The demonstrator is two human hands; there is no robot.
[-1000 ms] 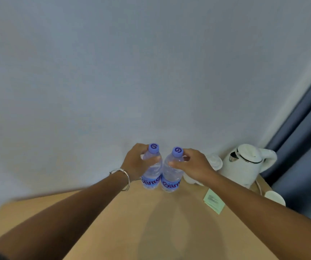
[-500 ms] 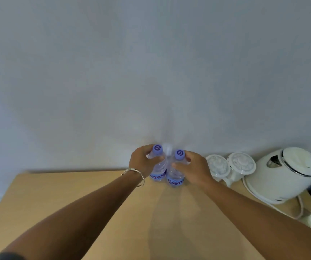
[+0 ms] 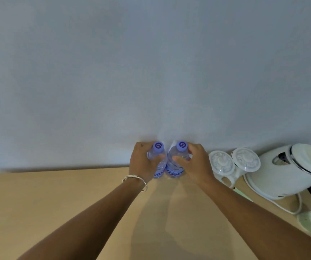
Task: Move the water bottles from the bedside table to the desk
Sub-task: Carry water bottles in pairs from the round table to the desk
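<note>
Both forearms reach across the light wooden desk (image 3: 57, 212) toward its far edge by the wall, a silver bangle (image 3: 136, 180) on the left wrist. The left hand (image 3: 142, 164) curls around the left water bottle (image 3: 159, 162), the right hand (image 3: 194, 164) around the right water bottle (image 3: 176, 162); both stand upright, touching. Right of them sit two lidded white cups (image 3: 233, 164), then a white electric kettle (image 3: 291, 169)

My two bottles, the left bottle (image 3: 158, 162) and the right bottle (image 3: 177, 162), have come further back, toward the wall, at the far edge of the counter (image 3: 57, 203). One second ago they were tilted and higher; now they stand close together and nearly upright.
</note>
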